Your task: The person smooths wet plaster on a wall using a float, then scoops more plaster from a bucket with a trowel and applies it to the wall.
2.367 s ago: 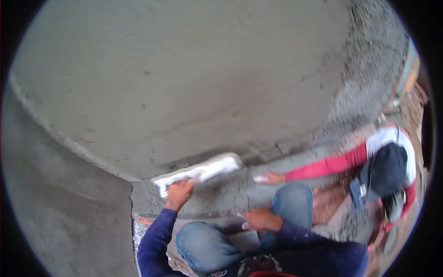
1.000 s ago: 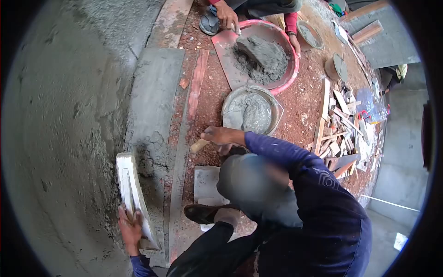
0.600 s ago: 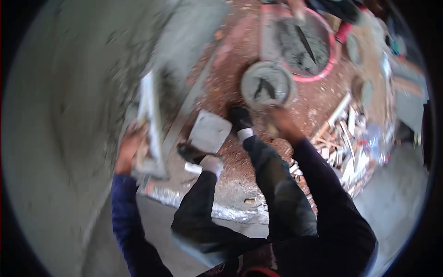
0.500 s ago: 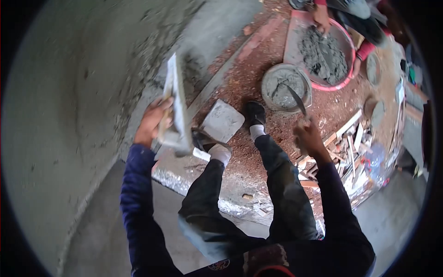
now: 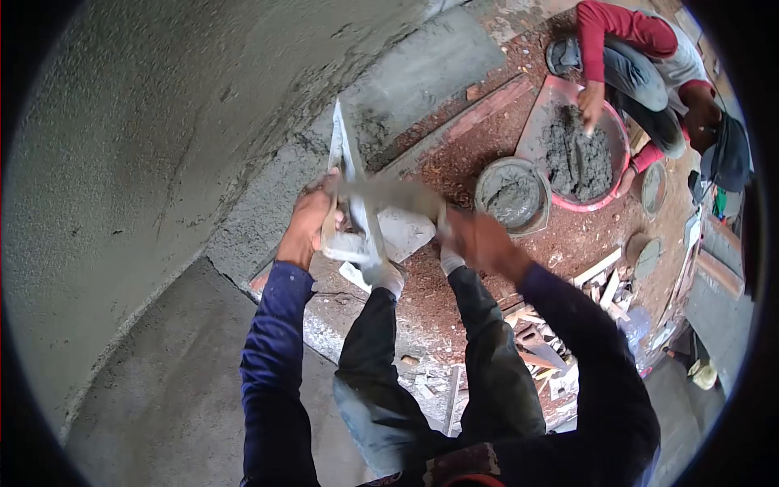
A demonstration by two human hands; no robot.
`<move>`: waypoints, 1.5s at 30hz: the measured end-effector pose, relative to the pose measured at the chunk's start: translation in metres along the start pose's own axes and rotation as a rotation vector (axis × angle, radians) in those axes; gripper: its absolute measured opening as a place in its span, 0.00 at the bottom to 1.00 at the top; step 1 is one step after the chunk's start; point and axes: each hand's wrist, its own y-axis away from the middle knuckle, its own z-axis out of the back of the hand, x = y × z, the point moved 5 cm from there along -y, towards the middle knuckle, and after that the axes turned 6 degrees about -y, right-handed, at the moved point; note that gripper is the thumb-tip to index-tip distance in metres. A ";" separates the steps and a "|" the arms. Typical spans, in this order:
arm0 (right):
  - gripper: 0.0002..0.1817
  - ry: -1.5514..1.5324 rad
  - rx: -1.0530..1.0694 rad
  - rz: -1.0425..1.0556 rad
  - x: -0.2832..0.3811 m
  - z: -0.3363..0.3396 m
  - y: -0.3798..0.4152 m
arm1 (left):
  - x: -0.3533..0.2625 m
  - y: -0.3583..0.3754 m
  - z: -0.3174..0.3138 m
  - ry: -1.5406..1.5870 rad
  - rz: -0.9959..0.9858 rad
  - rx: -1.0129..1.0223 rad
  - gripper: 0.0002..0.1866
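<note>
My left hand (image 5: 311, 217) is wrapped round the handle of a white plastering float (image 5: 372, 242), which stands on edge. In my closed right hand (image 5: 485, 242) is a trowel (image 5: 399, 196), its blade smeared by motion. The blade reaches left and crosses the float's face in this view. Beyond my right hand stands a round bucket (image 5: 484, 213) of wet grey mortar. Behind the float, a pale square slab (image 5: 410, 235) lies on the ground, partly hidden.
A co-worker (image 5: 661, 49) crouches at upper right, one hand over a pink tub (image 5: 586, 206) of mortar. A grey plastered wall (image 5: 162, 146) rises on the left. Wood scraps (image 5: 560, 357) lie at right, and a smaller bucket (image 5: 647, 258) stands above them.
My right hand has swung left from beside the bucket, taking the trowel out of the mortar and across to the float. The float has shifted slightly right in view.
</note>
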 end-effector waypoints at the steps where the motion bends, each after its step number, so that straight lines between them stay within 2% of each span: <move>1: 0.24 -0.077 -0.158 0.107 -0.025 -0.005 -0.038 | 0.002 0.014 0.006 0.014 0.005 -0.010 0.21; 2: 0.26 0.099 -0.236 0.067 -0.058 -0.010 -0.080 | 0.002 0.025 0.009 0.010 -0.035 0.014 0.21; 3: 0.27 0.105 -0.255 -0.029 -0.076 0.003 -0.122 | 0.001 0.036 0.011 -0.002 -0.072 0.041 0.21; 4: 0.28 0.102 -0.282 -0.034 -0.103 0.009 -0.159 | 0.002 0.047 0.014 -0.002 -0.032 0.048 0.21; 6: 0.28 0.078 -0.306 -0.051 -0.096 0.011 -0.173 | 0.012 0.047 0.016 0.113 -0.026 0.039 0.20; 7: 0.28 0.059 -0.320 -0.066 -0.094 0.007 -0.160 | 0.023 0.047 0.018 0.236 -0.013 0.038 0.19; 9: 0.26 -0.032 -0.293 -0.072 -0.061 0.011 -0.116 | 0.062 0.017 0.032 0.230 0.039 0.105 0.19; 11: 0.24 -0.179 -0.221 -0.085 -0.041 -0.008 -0.055 | 0.073 0.004 0.011 0.731 0.053 0.200 0.20; 12: 0.23 -0.243 -0.182 -0.101 -0.035 -0.020 -0.026 | 0.079 0.003 0.010 0.550 -0.157 0.178 0.22; 14: 0.18 -0.251 -0.140 -0.071 -0.009 -0.036 0.027 | 0.111 -0.012 0.001 0.538 -0.164 0.177 0.22; 15: 0.17 -0.334 -0.170 -0.061 0.001 -0.044 0.047 | 0.122 -0.015 -0.003 0.541 -0.165 0.154 0.22; 16: 0.16 -0.453 -0.105 -0.083 0.011 -0.048 0.061 | 0.134 -0.016 -0.008 0.549 -0.164 0.134 0.22; 17: 0.16 -0.452 -0.113 -0.082 0.018 -0.052 0.068 | 0.143 -0.017 -0.012 0.551 -0.163 0.112 0.22; 19: 0.15 -0.336 -0.185 0.064 0.036 -0.054 0.071 | 0.154 -0.016 -0.019 0.532 -0.165 0.078 0.23; 20: 0.15 -0.337 -0.189 0.062 0.030 -0.058 0.065 | 0.156 -0.016 -0.021 0.523 -0.167 0.070 0.23; 22: 0.17 -0.264 -0.053 0.080 -0.003 -0.080 0.032 | 0.153 -0.012 -0.021 0.483 -0.164 0.052 0.23; 24: 0.18 -0.265 -0.137 0.278 -0.038 -0.070 -0.029 | 0.152 0.001 -0.010 0.428 -0.159 0.022 0.23; 25: 0.20 -0.031 0.132 0.048 -0.059 -0.063 -0.079 | 0.150 0.010 -0.001 0.396 -0.154 0.005 0.23; 26: 0.20 0.037 -0.144 0.085 -0.063 -0.030 -0.111 | 0.150 0.021 0.009 0.375 -0.142 -0.011 0.23; 28: 0.19 0.106 -0.219 -0.014 -0.101 -0.003 -0.175 | 0.149 0.037 0.023 0.334 -0.134 -0.037 0.24; 31: 0.20 0.133 -0.218 0.102 -0.066 0.027 -0.172 | 0.147 0.042 0.033 0.307 -0.132 -0.058 0.24; 34: 0.17 0.098 -0.001 0.129 -0.017 0.016 -0.100 | 0.149 0.033 0.032 0.292 -0.158 -0.054 0.24; 36: 0.21 0.002 0.234 0.231 0.001 -0.003 -0.056 | 0.154 0.026 0.029 0.267 -0.182 -0.047 0.25; 37: 0.21 0.096 0.323 0.174 0.006 -0.010 -0.045 | 0.158 0.024 0.027 0.248 -0.193 -0.043 0.25; 39: 0.22 0.031 0.288 0.009 -0.040 -0.038 -0.071 | 0.173 0.031 0.023 0.157 -0.206 -0.042 0.25; 41: 0.27 -0.011 -0.038 -0.118 -0.098 -0.035 -0.116 | 0.179 0.042 0.031 -0.053 -0.250 -0.053 0.25; 43: 0.34 -0.133 -0.107 -0.476 -0.144 -0.048 -0.127 | 0.174 0.046 0.044 -0.429 -0.356 -0.060 0.26; 44: 0.34 -0.150 -0.114 -0.504 -0.146 -0.051 -0.108 | 0.163 0.046 0.050 -0.718 -0.443 -0.067 0.26; 45: 0.36 -0.224 -0.134 -0.428 -0.134 -0.057 -0.078 | 0.157 0.049 0.054 -0.969 -0.514 -0.083 0.26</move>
